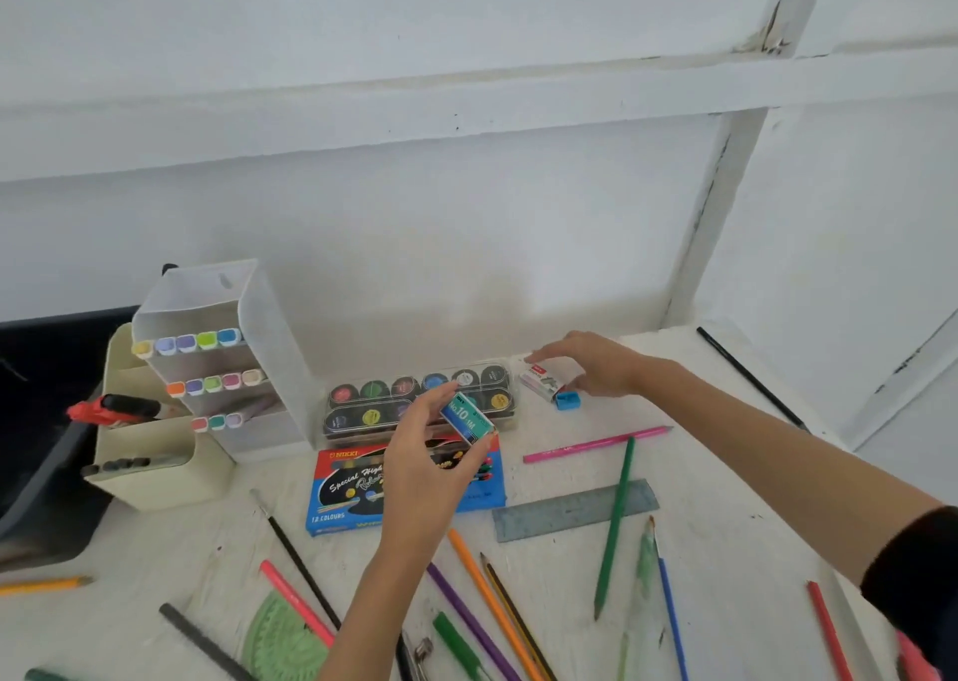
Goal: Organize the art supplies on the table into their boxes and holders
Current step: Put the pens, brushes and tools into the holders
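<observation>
My left hand (422, 465) grips a small teal box of staples (468, 417), lifted above the blue coloured-pencil box (337, 496). My right hand (588, 361) hovers with relaxed fingers over a small white box (539, 382) near the wall; whether it touches the box I cannot tell. A blue sharpener (566, 399) lies beside that box. A clear case of paint pots (383, 395) stands behind the pencil box. Several loose pencils lie on the white table (726, 525), among them a green pencil (615, 522) and a pink pencil (596, 443).
At the left, a clear marker rack (217, 348) stands next to a cream desk organiser (155, 465). A grey ruler (549, 514), a green protractor (282, 639), brushes and more pencils lie along the front. A dark object fills the far left edge.
</observation>
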The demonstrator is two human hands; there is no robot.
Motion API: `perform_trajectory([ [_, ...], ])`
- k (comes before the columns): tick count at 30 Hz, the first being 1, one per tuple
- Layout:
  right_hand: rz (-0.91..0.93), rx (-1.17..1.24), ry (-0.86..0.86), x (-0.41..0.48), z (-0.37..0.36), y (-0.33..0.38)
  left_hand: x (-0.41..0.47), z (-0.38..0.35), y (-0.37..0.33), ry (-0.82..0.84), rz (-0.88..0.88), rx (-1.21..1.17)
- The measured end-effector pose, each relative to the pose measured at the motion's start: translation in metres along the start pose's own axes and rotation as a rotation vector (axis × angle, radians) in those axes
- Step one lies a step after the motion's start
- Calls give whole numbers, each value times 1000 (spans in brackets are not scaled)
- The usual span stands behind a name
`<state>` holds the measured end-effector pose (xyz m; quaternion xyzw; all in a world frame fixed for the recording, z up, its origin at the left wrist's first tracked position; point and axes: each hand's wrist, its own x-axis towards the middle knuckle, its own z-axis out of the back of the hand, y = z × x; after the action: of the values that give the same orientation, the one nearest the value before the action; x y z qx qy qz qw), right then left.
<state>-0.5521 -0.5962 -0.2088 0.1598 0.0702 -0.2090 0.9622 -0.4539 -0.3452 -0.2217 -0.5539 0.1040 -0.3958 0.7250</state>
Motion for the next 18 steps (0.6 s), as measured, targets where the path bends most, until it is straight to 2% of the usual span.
perform_trajectory([
  [3, 70, 12, 71, 10, 3, -3, 1, -1, 4, -15, 10, 11],
  [6, 65, 33, 73, 15, 5, -3, 0, 0, 9, -10, 10, 45],
  [14, 22, 144, -24, 18, -8, -1, -11, 12, 17, -27, -10, 45],
  [18, -17, 152, -170, 10, -8, 6, -21, 28, 20, -62, -40, 30],
])
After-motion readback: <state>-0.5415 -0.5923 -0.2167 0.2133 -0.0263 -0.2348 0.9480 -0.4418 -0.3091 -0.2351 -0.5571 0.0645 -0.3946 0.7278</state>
